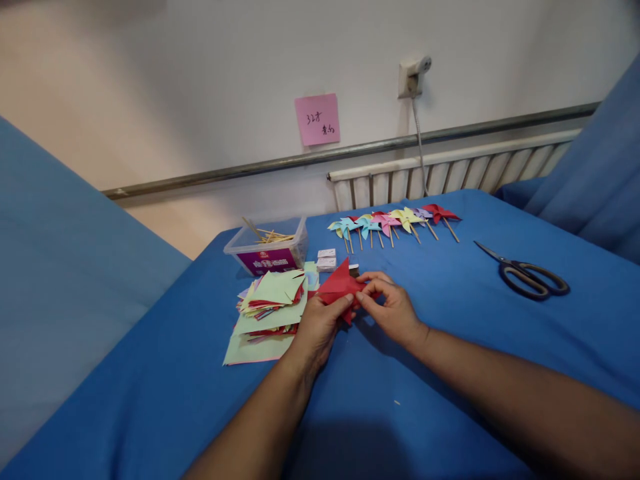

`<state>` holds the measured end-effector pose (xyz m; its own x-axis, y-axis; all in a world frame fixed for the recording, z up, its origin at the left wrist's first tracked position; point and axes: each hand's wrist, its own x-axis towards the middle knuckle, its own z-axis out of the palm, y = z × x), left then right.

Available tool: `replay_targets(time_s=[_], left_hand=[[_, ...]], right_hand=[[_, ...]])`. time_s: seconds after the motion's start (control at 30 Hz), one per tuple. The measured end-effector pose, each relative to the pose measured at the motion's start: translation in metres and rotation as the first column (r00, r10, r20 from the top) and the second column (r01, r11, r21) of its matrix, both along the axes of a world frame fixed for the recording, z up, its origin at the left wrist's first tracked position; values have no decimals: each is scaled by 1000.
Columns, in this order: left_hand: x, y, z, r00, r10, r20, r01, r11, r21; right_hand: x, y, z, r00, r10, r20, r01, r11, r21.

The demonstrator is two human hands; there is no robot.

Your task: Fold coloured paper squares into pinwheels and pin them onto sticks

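Observation:
A piece of red paper (338, 283) with pointed corners is held between my two hands above the blue cloth. My left hand (325, 320) grips it from below, the thumb pressed on its face. With thumb and fingertips, my right hand (387, 303) pinches the paper's right side. Just left of my left hand lies a stack of cut coloured paper (273, 293) on larger pale green sheets (250, 350). Behind the red paper sit two small white boxes (327, 261). A small dark object (354, 271) beside them is partly hidden.
A clear plastic tub (300, 243) of wooden sticks stands at the back left. Several finished paper pinwheels (385, 222) on sticks lie in a row at the back. Black-handled scissors (525, 277) rest on the right. Behind the table are a radiator (450, 175) and metal pipe (270, 165).

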<state>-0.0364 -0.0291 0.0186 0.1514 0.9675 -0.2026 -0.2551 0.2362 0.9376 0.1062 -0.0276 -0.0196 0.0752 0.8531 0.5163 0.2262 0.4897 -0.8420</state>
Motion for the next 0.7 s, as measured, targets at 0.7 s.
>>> replay_targets(time_s=[0.7], left_hand=[[-5,6,-10,991,-16,-135,30,994,101]], right_hand=[[-1,-2,0,999,25,-44,-26,999,-37]])
